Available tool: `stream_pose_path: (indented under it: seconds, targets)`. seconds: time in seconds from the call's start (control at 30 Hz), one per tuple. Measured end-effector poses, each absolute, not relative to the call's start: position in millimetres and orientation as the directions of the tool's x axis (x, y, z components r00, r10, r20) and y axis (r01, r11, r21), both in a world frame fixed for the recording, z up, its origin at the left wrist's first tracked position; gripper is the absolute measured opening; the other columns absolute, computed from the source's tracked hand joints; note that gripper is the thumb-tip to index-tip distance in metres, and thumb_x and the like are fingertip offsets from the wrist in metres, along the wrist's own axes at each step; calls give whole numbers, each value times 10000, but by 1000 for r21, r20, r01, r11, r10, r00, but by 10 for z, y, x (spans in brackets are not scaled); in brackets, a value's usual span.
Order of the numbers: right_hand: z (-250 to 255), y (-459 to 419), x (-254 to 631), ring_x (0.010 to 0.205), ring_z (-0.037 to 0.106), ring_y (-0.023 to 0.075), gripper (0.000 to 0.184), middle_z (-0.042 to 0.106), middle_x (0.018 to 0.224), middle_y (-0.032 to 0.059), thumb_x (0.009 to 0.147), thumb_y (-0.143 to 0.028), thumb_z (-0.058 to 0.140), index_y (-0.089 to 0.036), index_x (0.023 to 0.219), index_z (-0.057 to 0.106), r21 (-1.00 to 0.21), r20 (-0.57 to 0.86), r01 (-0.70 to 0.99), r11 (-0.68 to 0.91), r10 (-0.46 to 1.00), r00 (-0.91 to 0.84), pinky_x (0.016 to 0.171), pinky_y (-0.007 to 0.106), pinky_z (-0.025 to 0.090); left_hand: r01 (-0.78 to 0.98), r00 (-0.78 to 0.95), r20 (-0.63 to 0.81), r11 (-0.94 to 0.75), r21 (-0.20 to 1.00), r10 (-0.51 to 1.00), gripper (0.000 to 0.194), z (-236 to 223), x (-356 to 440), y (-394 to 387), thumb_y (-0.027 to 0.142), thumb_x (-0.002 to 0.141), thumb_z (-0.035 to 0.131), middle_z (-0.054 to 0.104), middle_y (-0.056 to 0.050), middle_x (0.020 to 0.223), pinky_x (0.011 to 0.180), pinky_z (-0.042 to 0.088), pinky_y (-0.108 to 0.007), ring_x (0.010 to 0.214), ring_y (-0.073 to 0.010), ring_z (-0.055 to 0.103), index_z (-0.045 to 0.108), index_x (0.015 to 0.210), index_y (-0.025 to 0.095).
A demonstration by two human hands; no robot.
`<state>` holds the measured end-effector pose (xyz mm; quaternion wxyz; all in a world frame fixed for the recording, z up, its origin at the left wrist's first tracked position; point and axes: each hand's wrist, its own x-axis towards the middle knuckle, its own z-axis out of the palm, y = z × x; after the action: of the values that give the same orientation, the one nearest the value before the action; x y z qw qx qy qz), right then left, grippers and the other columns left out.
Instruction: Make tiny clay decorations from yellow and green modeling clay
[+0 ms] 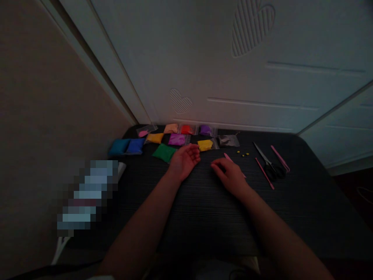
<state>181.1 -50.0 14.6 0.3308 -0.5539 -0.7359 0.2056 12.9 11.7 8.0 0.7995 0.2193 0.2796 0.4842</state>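
My left hand (186, 159) is turned palm up over the dark table, its fingers loosely curled and apart, with nothing visible in it. Beside it lie a green packet (164, 153) and a bag of yellow clay-like material (205, 145). My right hand (230, 175) is closed in a pinch, thumb tip against the fingertips; whatever is between them, if anything, is too small to make out. Partly under that hand lies a pink flat tool (229, 157). Several tiny yellow-and-black pieces (243, 155) rest on the table beyond it.
Scissors (265, 160), a thin pink stick (264, 173) and pink tweezers (280, 158) lie on the right. Several coloured packets, including a blue one (135, 146) and a purple one (205, 130), line the back. A white panel (247, 85) stands behind; a blurred-out object (87, 194) is at left.
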Motion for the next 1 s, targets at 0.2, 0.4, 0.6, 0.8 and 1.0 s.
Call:
stream_pose_path:
  seconds: [0.2, 0.4, 0.6, 0.8, 1.0]
  targets:
    - [146, -507, 1807, 654, 535, 130, 178, 585, 715, 2, 796, -340, 448, -199, 783, 556, -674, 255, 680, 287, 955, -150, 599, 267, 421, -649, 377, -236, 437, 622, 896, 185, 87, 126, 119, 240, 733, 497, 606, -54, 660, 592, 433, -254, 628, -128, 561, 620, 757, 103]
    - [133, -509, 1805, 657, 539, 128, 161, 596, 727, -1, 772, -342, 487, -206, 798, 567, -680, 258, 674, 289, 955, -148, 596, 268, 426, -649, 382, -242, 445, 617, 892, 194, 88, 129, 119, 246, 737, 493, 603, -53, 649, 590, 435, -257, 621, -129, 561, 620, 754, 100]
    - [125, -508, 1813, 668, 547, 136, 177, 602, 734, 6, 786, -341, 467, -198, 794, 573, -675, 268, 675, 299, 951, -154, 627, 286, 433, -654, 384, -234, 442, 614, 893, 197, 65, 131, 126, 252, 741, 494, 602, -53, 659, 594, 434, -255, 630, -130, 562, 618, 762, 101]
    - [82, -483, 1827, 808, 564, 144, 184, 622, 872, 30, 800, -256, 450, -200, 924, 575, -679, 295, 658, 326, 942, -162, 742, 301, 446, -656, 387, -233, 444, 610, 892, 196, 60, 122, 131, 245, 742, 496, 606, -58, 664, 604, 438, -262, 639, -135, 562, 619, 769, 95]
    - [67, -472, 1826, 897, 557, 130, 227, 623, 961, 36, 816, -202, 419, -197, 988, 567, -681, 300, 643, 349, 935, -189, 819, 287, 430, -656, 387, -233, 445, 610, 892, 196, 67, 126, 127, 247, 742, 493, 602, -55, 657, 595, 437, -256, 635, -132, 562, 617, 765, 97]
